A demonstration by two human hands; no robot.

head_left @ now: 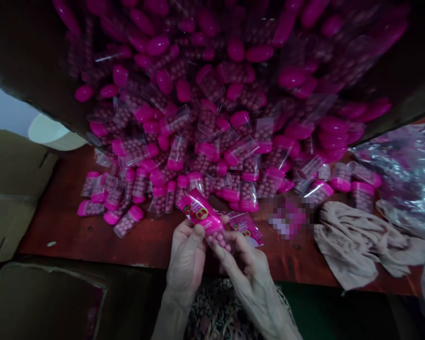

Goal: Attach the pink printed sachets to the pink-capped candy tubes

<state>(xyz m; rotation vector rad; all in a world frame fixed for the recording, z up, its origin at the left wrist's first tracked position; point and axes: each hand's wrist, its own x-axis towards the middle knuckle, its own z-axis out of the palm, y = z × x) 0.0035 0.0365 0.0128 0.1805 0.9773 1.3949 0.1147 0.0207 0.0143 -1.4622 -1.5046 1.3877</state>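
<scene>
A clear container of pink balls point(219, 240), with a bright pink printed label point(200, 210) at its upper end, is tilted between my hands near the table's front edge. My left hand point(187, 257) pinches its left side, thumb on the label's lower part. Fingers of my right hand point(250, 269) are closed round the container's lower right end, with the thumb over the balls. Just behind my right hand, another pink printed label point(246, 227) lies on the table. The container's underside is hidden by my fingers.
A large heap of pink-capped containers point(205, 156) spills over the back of the red-brown table point(141, 245). A beige cloth point(361, 245) and clear plastic wrapping point(403, 174) lie at the right. Cardboard boxes point(14, 189) and a white round object point(53, 133) are at the left.
</scene>
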